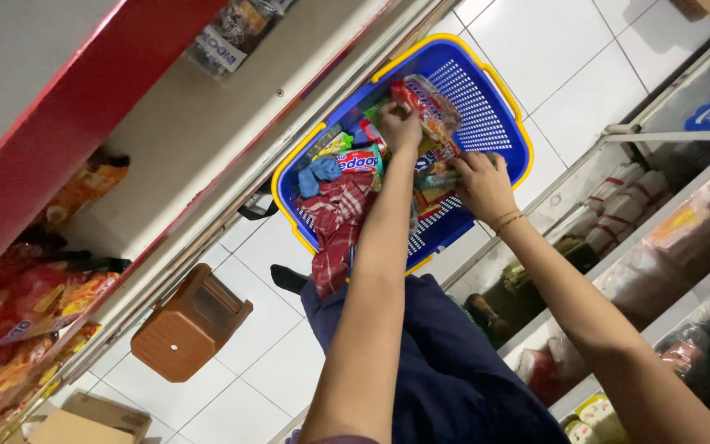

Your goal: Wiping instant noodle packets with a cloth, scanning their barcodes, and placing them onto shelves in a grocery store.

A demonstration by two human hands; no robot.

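A blue plastic basket (486, 90) with a yellow rim stands on the white tiled floor, filled with several snack packets. My left hand (400, 127) reaches into it and grips a red and clear packet (429, 103) near the top of the pile. My right hand (482, 185), with a thin band on its wrist, rests on colourful packets (437, 177) at the basket's near side, fingers curled over them. A red plaid cloth (334, 226) hangs over the basket's left edge. My dark blue trousers (445, 362) show below.
A brown plastic stool (191, 321) stands on the floor to the left. A red-edged shelf (84, 107) holds orange and red snack bags (26, 321). Shelves on the right (659, 214) carry white packets and other goods. Cardboard boxes (84, 419) sit at the bottom left.
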